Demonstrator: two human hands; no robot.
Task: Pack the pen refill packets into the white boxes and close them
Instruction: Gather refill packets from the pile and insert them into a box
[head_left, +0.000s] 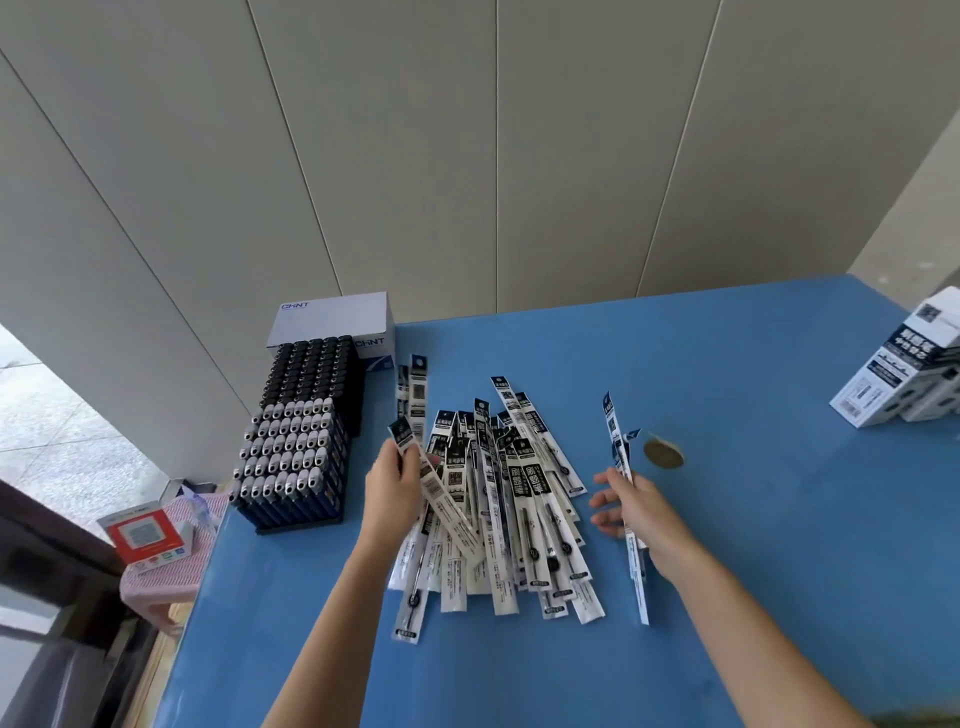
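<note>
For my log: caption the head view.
Left hand and right hand each hold packets beside the pile; white boxes far right.

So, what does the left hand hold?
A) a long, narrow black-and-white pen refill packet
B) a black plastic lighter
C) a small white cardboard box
A: the left hand grips a long, narrow black-and-white pen refill packet near its dark top end.

Blue table (727, 364) against grey panelled wall (467, 156)
</note>
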